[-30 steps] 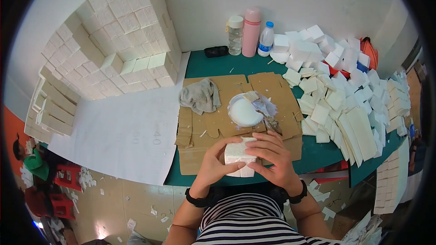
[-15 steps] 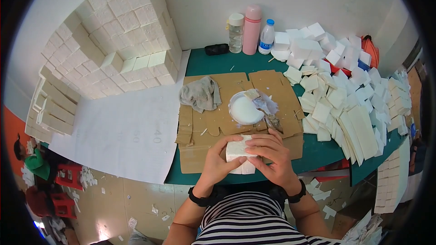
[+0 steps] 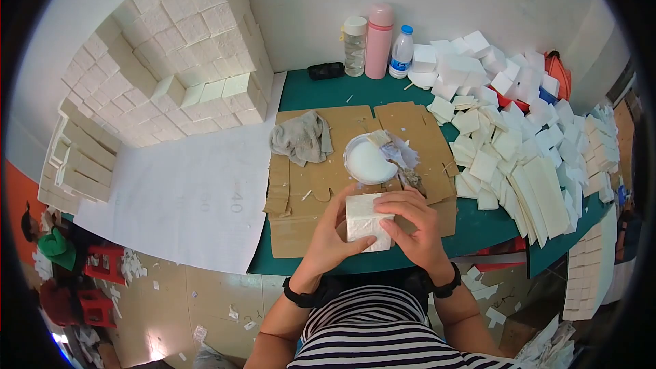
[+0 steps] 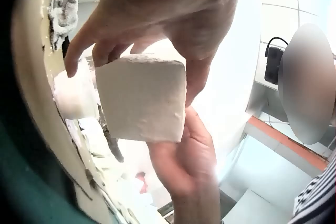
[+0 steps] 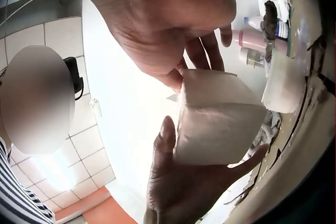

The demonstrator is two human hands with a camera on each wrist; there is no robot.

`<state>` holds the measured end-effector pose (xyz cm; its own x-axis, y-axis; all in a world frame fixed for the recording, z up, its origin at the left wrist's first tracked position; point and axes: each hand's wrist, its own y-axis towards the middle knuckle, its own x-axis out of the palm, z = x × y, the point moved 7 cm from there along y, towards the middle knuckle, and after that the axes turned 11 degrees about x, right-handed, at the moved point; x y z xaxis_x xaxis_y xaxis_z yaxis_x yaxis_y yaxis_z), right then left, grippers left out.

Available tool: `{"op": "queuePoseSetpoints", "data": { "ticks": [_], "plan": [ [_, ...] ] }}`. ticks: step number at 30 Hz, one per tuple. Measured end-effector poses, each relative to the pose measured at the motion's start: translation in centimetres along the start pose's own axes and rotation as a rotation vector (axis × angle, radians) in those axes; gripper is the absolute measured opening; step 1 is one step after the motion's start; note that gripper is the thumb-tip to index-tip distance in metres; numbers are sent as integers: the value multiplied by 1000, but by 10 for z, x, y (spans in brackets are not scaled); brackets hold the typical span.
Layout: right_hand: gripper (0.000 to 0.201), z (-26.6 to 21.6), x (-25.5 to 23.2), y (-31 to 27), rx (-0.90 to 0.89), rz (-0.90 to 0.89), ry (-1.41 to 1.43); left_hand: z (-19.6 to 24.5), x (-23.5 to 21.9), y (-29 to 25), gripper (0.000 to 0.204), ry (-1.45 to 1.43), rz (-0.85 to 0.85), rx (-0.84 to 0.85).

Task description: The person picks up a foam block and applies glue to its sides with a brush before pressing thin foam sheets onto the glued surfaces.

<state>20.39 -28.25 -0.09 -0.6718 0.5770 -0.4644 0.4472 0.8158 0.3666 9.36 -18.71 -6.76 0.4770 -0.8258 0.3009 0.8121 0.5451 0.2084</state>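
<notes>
A white block (image 3: 367, 217) with a slightly wrinkled surface is held between both hands above the near edge of the cardboard. My left hand (image 3: 328, 238) grips its left side, thumb along the near face. On the other side, my right hand (image 3: 415, 227) holds it with fingers over the top right edge and thumb at the near corner. A smooth square face of the block (image 4: 142, 100) shows in the left wrist view. From the right wrist, two faces of the block (image 5: 220, 129) meet at a creased edge.
Beyond the hands, a round tub (image 3: 346, 167) of white paste sits on cardboard (image 3: 294, 236), a paste-caked brush (image 3: 412, 178) at its side. A grey rag (image 3: 301, 138) lies left. Stacked white blocks (image 3: 219, 24) stand far left; loose white pieces (image 3: 485, 164) heap right. Bottles (image 3: 379, 44) line the wall.
Both hands have moved slightly away from the body with the block and tilted it, so more of its near face shows. The right fingers have shifted toward its right edge.
</notes>
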Motion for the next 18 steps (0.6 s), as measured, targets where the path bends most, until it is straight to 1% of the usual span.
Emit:
{"op": "queuePoseSetpoints", "data": {
  "ticks": [2,6,11,15,18],
  "plan": [
    [17,0,-2,2,-1,8,4,6,5,2,102,16,-13,38],
    [18,6,-2,4,6,-12,58,1,3,3,108,49,-28,18],
    [19,3,-3,5,-15,-8,63,1,4,3,110,9,-16,5],
    [25,5,-4,3,-3,-20,91,5,5,2,107,40,-43,40],
    [38,5,-5,3,113,8,136,-1,-1,2,98,20,-32,37]
  ]
}}
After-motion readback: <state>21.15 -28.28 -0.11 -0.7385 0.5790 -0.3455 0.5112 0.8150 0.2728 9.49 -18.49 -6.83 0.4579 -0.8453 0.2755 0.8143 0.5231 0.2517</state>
